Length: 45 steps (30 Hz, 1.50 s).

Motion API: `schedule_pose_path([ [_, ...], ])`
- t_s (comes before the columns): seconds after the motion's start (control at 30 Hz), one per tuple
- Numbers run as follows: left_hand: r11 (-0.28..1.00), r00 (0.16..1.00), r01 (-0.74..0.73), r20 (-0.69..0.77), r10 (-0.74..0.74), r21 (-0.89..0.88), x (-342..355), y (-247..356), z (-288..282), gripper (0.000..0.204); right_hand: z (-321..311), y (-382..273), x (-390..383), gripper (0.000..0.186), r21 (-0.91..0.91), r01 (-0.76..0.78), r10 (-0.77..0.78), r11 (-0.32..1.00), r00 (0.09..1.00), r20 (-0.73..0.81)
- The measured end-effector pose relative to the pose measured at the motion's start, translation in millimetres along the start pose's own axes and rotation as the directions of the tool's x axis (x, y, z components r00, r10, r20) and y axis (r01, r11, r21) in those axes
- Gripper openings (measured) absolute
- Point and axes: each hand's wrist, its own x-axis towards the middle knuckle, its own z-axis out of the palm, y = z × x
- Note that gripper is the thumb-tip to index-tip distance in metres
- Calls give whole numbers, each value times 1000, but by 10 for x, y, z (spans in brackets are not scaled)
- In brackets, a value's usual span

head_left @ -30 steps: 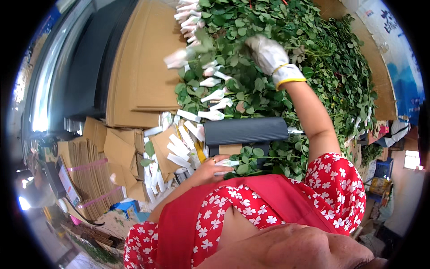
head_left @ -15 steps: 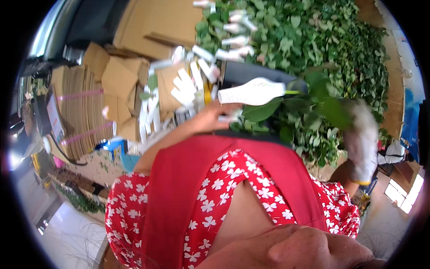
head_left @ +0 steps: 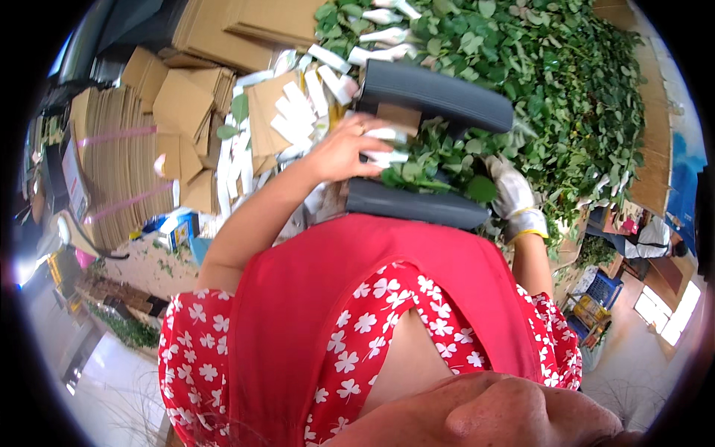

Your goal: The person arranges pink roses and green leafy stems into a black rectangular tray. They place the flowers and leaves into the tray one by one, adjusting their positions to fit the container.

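A bundle of leafy flower stems (head_left: 428, 160) lies crosswise in a trough between a far dark padded bar (head_left: 439, 97) and a near one (head_left: 417, 205). White-sleeved flower heads (head_left: 387, 140) form the bundle's left end. My bare left hand (head_left: 344, 149), slightly blurred, has its fingers curled round these heads. In a whitish glove with a yellow cuff, my right hand (head_left: 514, 192) closes on the leafy stems at the right end of the trough; its fingertips are partly hidden among leaves.
Beyond the trough spreads a thick heap of leafy stems (head_left: 521, 59), with white-sleeved heads along its left side. Loose white sleeves (head_left: 298, 112) lie left of my hand. Strapped cardboard sheets (head_left: 119, 164) stand farther left, with flat cardboard (head_left: 272, 22) at the back.
My right hand has come leftward and inward to the trough. The white-sleeved flower that hung over the trough is down among the bundle. My left hand has moved slightly up and left.
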Motion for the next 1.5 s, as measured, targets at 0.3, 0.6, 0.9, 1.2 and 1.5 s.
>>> schedule_pose_path([
  [0.3, 961, 983, 140, -85, -164, -239, 64, 91, 135, 57, -1201, 285, 1585, 37, 43, -142, 148, 989, 931, -335],
  [0.6, 986, 990, 137, -19, -140, -94, 37, 24, 143, 59, -1442, 1027, 1865, 32, 153, 10, 75, 988, 839, -538],
  [0.9, 967, 967, 252, 42, -251, -39, 188, 136, 14, 64, -1891, 794, 1745, 40, -318, -260, 200, 912, 958, -208],
  [1.2, 995, 991, 101, -83, -102, -19, 94, 34, 127, 60, -2820, 108, 718, 26, -228, -224, -65, 948, 562, -824],
  [1.5, 996, 992, 86, -93, -87, -10, 176, 80, 104, 57, -2700, 228, 792, 26, 188, -161, 246, 969, 541, -804],
])
